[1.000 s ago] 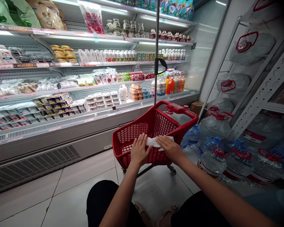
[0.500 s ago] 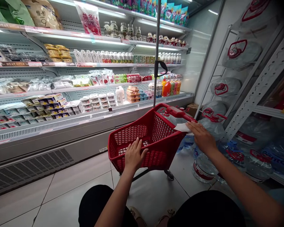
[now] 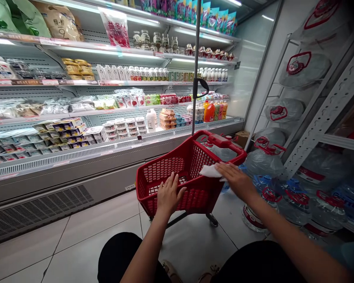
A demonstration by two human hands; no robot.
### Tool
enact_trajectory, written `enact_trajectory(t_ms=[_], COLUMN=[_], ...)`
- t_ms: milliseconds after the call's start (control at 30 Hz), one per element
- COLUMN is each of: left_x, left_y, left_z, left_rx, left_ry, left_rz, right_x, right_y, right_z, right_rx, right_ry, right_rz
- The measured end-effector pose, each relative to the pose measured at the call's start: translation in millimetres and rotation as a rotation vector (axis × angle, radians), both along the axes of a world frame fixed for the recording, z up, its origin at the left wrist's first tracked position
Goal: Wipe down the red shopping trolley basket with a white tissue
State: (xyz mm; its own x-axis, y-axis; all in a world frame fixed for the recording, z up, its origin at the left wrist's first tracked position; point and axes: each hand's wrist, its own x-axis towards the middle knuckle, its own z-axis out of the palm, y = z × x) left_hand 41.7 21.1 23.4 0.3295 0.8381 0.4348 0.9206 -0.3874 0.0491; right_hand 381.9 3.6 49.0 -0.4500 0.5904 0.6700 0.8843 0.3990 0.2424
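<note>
A small red shopping cart (image 3: 196, 199) with perforated basket walls stands in front of my knees. My right hand (image 3: 238, 181), fingers stretched and close together, presses a white wiping cloth (image 3: 210, 171) against the top of the basket's near side, by the handle end; its palm side is hidden. Farther left along the same rim, my left hand (image 3: 168, 195) lies with its fingers extended and thumb apart, holding nothing. The red handle (image 3: 224, 142) rises at the cart's far right. A grey pole (image 3: 195, 51) with a black hook stands up from the cart.
An open refrigerated display case (image 3: 112, 157) runs behind the cart, stacked with yogurt cups, bottles and bags. Large water jugs (image 3: 255, 216) crowd the floor on the right, beside a white metal rack (image 3: 311, 133) holding more of them.
My right hand has slid the white wiping cloth leftward and slightly down, from near the handle's end onto the near rim. My left hand stays on the rim. The view has shifted slightly.
</note>
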Motion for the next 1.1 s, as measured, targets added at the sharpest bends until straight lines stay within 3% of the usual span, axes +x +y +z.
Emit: enact_trajectory(t_ms=[100, 167, 267, 400, 500, 600, 733, 833, 933, 1100], left_x=[2.1, 8.6, 30.7, 68.4, 80.1, 76.9, 72.6, 74.9, 77.9, 80.1], left_y=[-1.8, -3.5, -5.4, -5.0, -5.2, -7.9, -12.9, -15.8, -17.7, -18.8], left_z=[-0.8, -0.3, 2.2, 2.9, -0.3, -2.7, -2.7, -3.0, -4.6, -8.8], left_rx=[0.028, 0.061, 0.108, 0.09, 0.061, 0.062, 0.083, 0.095, 0.1, 0.101], left_ry=[-0.007, -0.023, -0.05, -0.052, -0.048, -0.032, -0.022, -0.016, -0.016, -0.031], left_rz=[-0.012, -0.034, -0.118, -0.301, -0.341, -0.362, -0.349, -0.331, -0.316, -0.311], right_x=[47.2, 55.2, 27.3, -33.6, -40.5, -0.5, 71.2, 87.2, 55.3, -30.9], right_y=[0.8, 1.6, 4.3, 8.1, 10.2, 14.2, 20.5, 19.4, 9.8, -9.9], right_z=[12.3, 12.6, 1.2, -19.8, -21.9, -9.3, 11.6, 15.8, 6.1, -20.0], right_rx=[0.04, 0.049, 0.034, -0.046, -0.074, -0.06, 0.002, 0.043, 0.052, -0.034], right_ry=[0.035, 0.057, 0.061, -0.029, -0.074, -0.073, 0.014, 0.078, 0.067, -0.073], right_rz=[-0.144, -0.192, -0.16, 0.01, 0.085, 0.045, -0.145, -0.251, -0.238, -0.036])
